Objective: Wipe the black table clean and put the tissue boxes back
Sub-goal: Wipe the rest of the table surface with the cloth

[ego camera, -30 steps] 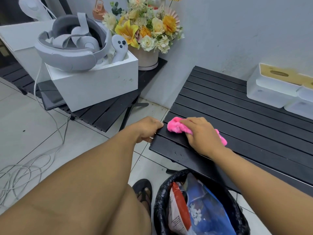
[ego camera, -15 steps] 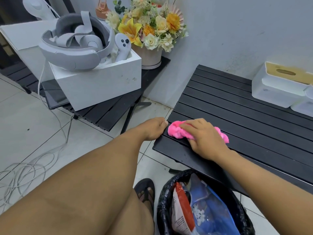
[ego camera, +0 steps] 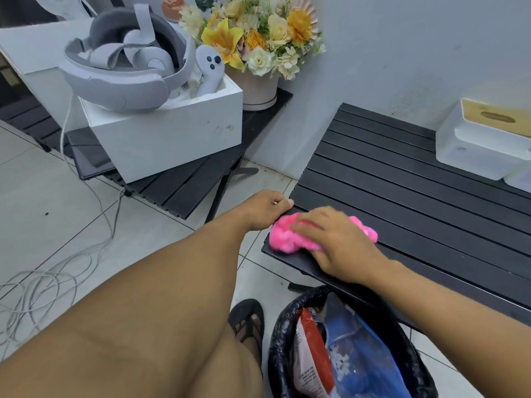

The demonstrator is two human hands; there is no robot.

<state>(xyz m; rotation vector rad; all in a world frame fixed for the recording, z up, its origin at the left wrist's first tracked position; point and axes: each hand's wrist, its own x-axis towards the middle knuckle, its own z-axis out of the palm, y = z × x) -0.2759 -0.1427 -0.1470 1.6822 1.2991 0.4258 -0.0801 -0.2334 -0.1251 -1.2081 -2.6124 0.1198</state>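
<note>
The black slatted table [ego camera: 408, 179] fills the right half of the view. My right hand [ego camera: 336, 242] presses a pink cloth [ego camera: 284, 238] flat on the table's near left corner. My left hand [ego camera: 267, 208] grips the table's left edge just beside the cloth. A white tissue box with a wooden lid [ego camera: 482, 139] stands at the table's far right against the wall. A second white box [ego camera: 520, 176] shows beside it, cut off by the frame edge.
A bin lined with a black bag [ego camera: 344, 349] holding wrappers sits below the table's front edge. To the left, a second black table [ego camera: 184, 188] carries a white box with a headset [ego camera: 161, 130] and a flower pot [ego camera: 258, 90]. Cables [ego camera: 43, 285] lie on the tiled floor.
My right hand slid the pink cloth slightly toward the table's near left corner. My left hand stayed on the table edge.
</note>
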